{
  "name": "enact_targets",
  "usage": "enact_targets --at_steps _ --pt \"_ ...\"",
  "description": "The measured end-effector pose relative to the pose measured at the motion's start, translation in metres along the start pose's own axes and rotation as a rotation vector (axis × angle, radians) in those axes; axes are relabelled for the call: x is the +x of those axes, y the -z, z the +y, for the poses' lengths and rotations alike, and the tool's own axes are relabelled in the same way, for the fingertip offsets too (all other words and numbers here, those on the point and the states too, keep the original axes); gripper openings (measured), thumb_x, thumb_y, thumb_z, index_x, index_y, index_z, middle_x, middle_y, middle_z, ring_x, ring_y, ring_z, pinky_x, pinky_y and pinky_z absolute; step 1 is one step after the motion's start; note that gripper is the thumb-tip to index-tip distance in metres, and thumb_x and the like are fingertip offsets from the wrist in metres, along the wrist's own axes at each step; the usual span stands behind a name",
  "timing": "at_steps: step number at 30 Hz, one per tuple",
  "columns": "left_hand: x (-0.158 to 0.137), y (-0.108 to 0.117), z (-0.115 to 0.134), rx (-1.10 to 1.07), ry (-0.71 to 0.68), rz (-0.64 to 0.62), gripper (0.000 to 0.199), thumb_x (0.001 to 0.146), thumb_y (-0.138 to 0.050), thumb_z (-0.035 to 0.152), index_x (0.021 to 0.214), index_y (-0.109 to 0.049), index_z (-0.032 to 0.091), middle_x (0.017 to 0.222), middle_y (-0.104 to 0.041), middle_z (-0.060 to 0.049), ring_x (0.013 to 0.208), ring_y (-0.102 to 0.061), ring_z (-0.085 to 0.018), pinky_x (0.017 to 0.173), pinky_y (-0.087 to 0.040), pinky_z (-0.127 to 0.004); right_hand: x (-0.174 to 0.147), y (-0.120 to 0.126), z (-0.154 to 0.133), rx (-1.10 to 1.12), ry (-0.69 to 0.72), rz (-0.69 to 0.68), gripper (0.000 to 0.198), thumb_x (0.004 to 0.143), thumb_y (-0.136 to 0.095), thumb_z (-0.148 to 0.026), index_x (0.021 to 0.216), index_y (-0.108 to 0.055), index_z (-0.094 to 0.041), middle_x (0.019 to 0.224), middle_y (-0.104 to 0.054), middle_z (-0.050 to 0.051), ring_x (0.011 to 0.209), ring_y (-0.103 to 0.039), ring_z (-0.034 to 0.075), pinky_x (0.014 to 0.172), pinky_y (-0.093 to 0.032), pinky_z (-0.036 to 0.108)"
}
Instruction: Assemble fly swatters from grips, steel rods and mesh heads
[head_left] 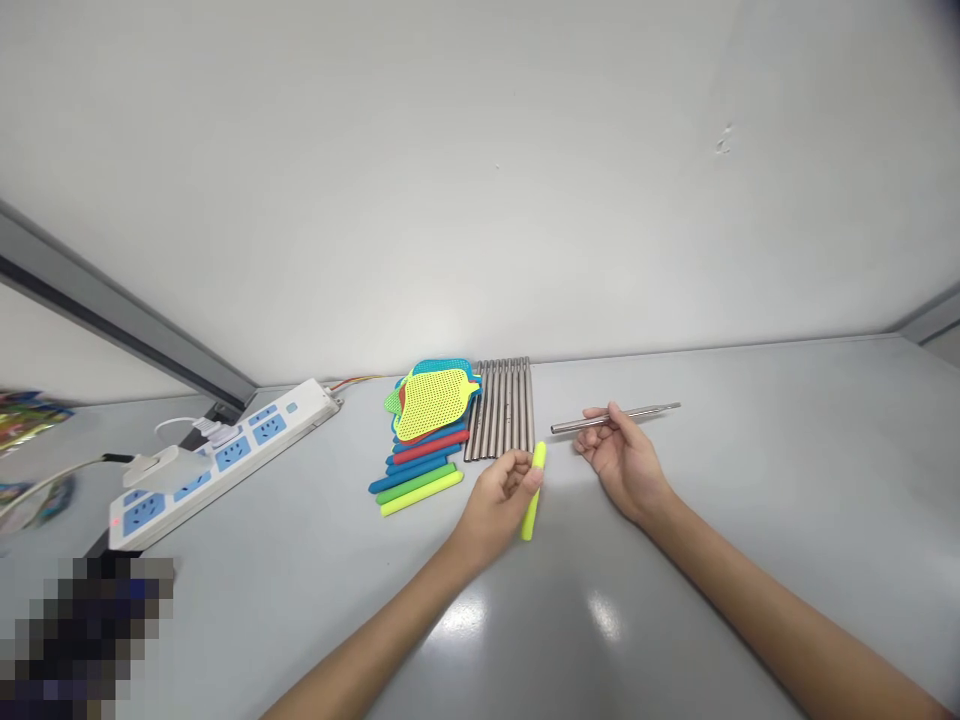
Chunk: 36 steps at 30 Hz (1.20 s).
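My left hand (pixel 499 505) pinches a yellow plastic handle (pixel 531 512) over the middle of the table. In my right hand (pixel 626 460) is a metal telescopic rod (pixel 645 411), held nearly level with its thick end pointing left. The handle and the rod are apart. Beyond my left hand, several similar metal rods (pixel 502 405) lie side by side against the wall. To their left is a pile of perforated fly swatter heads (pixel 433 402), a yellow one on top. Several coloured handles lie in front of the pile, among them a red handle (pixel 431 447) and a green handle (pixel 416 485).
A white power strip (pixel 232 465) with blue sockets and plugged-in adapters lies along the left side. Shiny packets (pixel 34 420) sit at the far left. A white wall (pixel 525 200) closes off the back of the grey table (pixel 787 480). The lower left corner is pixelated.
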<state>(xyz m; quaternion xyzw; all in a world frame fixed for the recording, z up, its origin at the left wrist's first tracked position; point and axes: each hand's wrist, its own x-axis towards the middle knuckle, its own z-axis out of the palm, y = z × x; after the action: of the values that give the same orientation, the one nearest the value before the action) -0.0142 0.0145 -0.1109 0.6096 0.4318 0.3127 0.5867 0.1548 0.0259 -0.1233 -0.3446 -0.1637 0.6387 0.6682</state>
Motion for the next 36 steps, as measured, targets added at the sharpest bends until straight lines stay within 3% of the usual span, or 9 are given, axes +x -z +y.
enact_targets --at_steps 5,10,16,23,26,30,36 --pt "0.004 0.000 -0.005 -0.311 0.063 0.008 0.022 0.076 -0.052 0.034 0.088 -0.050 0.015 0.072 -0.052 0.000 0.065 -0.052 -0.010 0.066 -0.043 -0.024 -0.001 -0.001 0.000 0.001 0.007 0.026 0.027 0.078 -0.049 -0.037 0.070 -0.064 -0.015 0.047 -0.047 0.000 0.052 -0.045 0.012 0.058 -0.040 0.027" --pt "0.002 -0.001 -0.006 -0.426 -0.010 0.131 0.020 0.079 -0.050 0.033 0.091 -0.048 0.018 0.076 -0.054 0.000 0.063 -0.054 -0.009 0.061 -0.044 -0.023 -0.003 -0.001 0.001 -0.018 0.033 0.020 0.026 0.078 -0.049 -0.036 0.071 -0.064 -0.016 0.048 -0.047 0.000 0.053 -0.045 0.012 0.059 -0.040 0.027" --pt "-0.007 -0.007 0.001 -0.358 -0.186 0.422 0.018 0.085 -0.038 0.034 0.096 -0.042 0.020 0.072 -0.055 0.001 0.058 -0.054 -0.009 0.053 -0.043 -0.021 -0.017 -0.009 0.006 -0.099 0.015 -0.032 0.024 0.078 -0.047 -0.030 0.081 -0.066 -0.015 0.061 -0.057 0.003 0.064 -0.051 0.014 0.066 -0.040 0.027" --pt "-0.012 -0.006 0.005 -0.299 -0.244 0.569 0.021 0.086 -0.035 0.035 0.095 -0.045 0.019 0.061 -0.052 0.002 0.051 -0.048 -0.008 0.045 -0.039 -0.017 -0.025 -0.014 0.006 -0.134 -0.084 -0.219 0.026 0.074 -0.044 -0.022 0.088 -0.066 -0.015 0.077 -0.064 0.009 0.080 -0.055 0.020 0.074 -0.038 0.034" --pt "-0.010 -0.005 0.001 -0.338 -0.271 0.586 0.019 0.085 -0.037 0.035 0.096 -0.043 0.020 0.063 -0.053 0.002 0.047 -0.045 -0.006 0.041 -0.037 -0.016 -0.022 -0.010 0.004 -0.061 -0.099 -0.194 0.022 0.076 -0.045 -0.025 0.073 -0.066 -0.016 0.066 -0.060 0.006 0.075 -0.055 0.019 0.072 -0.039 0.033" --pt "-0.008 -0.006 -0.002 -0.398 -0.343 0.565 0.019 0.083 -0.042 0.033 0.098 -0.037 0.022 0.071 -0.057 0.002 0.047 -0.050 -0.007 0.042 -0.041 -0.018 -0.015 -0.007 0.004 0.013 -0.128 -0.133 0.034 0.078 -0.048 -0.037 0.052 -0.058 -0.018 0.048 -0.048 0.001 0.058 -0.050 0.015 0.065 -0.041 0.031" --pt "-0.010 -0.008 0.004 -0.387 -0.310 0.537 0.035 0.081 -0.048 0.028 0.110 -0.031 0.026 0.078 -0.059 0.001 0.056 -0.058 -0.010 0.052 -0.048 -0.023 -0.013 -0.008 0.006 -0.045 -0.147 -0.112 0.032 0.075 -0.052 -0.041 0.053 -0.059 -0.018 0.048 -0.047 0.000 0.057 -0.050 0.015 0.062 -0.042 0.030"
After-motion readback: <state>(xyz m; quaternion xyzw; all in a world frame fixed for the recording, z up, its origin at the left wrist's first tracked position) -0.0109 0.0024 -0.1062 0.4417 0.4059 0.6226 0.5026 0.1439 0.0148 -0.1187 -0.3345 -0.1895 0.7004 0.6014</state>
